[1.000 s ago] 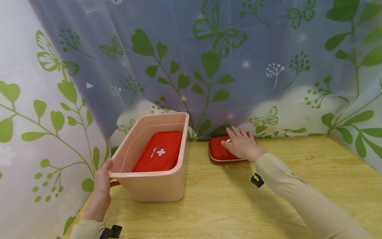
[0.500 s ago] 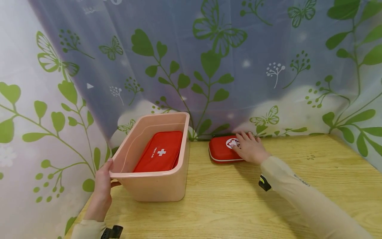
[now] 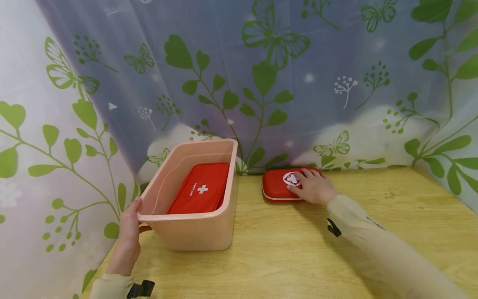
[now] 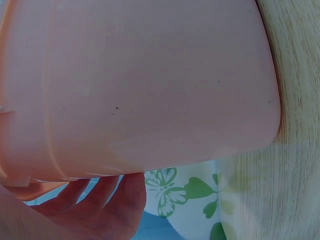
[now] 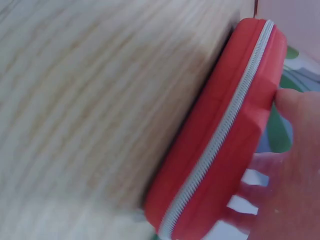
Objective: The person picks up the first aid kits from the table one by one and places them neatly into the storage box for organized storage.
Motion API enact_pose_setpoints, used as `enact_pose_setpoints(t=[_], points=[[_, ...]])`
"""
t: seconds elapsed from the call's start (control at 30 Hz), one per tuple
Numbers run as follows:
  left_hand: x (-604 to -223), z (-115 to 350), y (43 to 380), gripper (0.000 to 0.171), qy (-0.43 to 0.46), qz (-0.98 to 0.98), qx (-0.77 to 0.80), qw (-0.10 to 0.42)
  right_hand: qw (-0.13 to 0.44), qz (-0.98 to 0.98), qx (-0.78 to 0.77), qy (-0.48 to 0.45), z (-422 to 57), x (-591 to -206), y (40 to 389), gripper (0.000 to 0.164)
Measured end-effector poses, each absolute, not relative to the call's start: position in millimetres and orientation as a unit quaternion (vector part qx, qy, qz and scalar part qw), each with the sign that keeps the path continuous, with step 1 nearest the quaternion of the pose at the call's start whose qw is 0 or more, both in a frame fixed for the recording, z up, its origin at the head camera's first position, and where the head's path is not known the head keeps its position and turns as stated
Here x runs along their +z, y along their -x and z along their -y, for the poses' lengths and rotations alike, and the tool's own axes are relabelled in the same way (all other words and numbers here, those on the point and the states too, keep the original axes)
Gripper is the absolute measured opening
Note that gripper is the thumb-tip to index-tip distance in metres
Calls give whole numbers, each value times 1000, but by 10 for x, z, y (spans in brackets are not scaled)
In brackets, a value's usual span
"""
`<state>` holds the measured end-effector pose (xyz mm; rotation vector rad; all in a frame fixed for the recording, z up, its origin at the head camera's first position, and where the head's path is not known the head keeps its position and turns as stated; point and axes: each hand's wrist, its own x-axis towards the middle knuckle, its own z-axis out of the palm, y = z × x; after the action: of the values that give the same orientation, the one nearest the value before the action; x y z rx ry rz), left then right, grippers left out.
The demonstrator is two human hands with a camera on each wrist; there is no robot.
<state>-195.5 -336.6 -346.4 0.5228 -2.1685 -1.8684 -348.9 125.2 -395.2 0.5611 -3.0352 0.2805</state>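
A pink plastic bin [image 3: 198,232] stands at the left of the table. My left hand [image 3: 128,241] grips its near left corner, thumb on the rim and fingers under it, as the left wrist view [image 4: 100,205] also shows. Inside the bin lies a red first aid pouch [image 3: 194,189] with a white cross. To the bin's right, a red hard zip case [image 3: 274,185] with a round white emblem lies flat against the back curtain. My right hand [image 3: 315,187] rests on the right part of that case, thumb beside the emblem. In the right wrist view the case's zip [image 5: 215,140] is closed.
The wooden table [image 3: 276,257] extends in front of the case and to its right. A patterned curtain [image 3: 317,104] with leaves and butterflies hangs behind, and another patterned sheet [image 3: 67,166] borders the left side.
My right hand has slid to the right over the case, so the white emblem shows more. The left hand and the bin have stayed in place.
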Motion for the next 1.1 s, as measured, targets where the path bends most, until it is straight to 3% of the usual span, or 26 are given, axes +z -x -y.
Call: enact_pose_setpoints(t=[0.3, 0.5, 0.63, 0.9, 1.1], points=[[-3457, 3341, 1947, 63, -179, 734, -642, 131, 31, 979, 71, -188, -1167, -3893, 3366, 82], [-3463, 3348, 1945, 64, -177, 733, -645, 125, 8, 978, 102, -182, -1181, -3945, 3304, 91], [-3446, 3358, 1953, 64, -175, 728, -650, 130, 20, 982, 100, -158, -1188, -3889, 3301, 78], [-3429, 3350, 1957, 64, -185, 730, -645, 131, 63, 974, 105, -189, -1222, -3744, 3253, 36], [-3449, 3349, 1943, 66, -184, 732, -645, 118, 83, 968, 79, -222, -1211, -3756, 3054, 30]])
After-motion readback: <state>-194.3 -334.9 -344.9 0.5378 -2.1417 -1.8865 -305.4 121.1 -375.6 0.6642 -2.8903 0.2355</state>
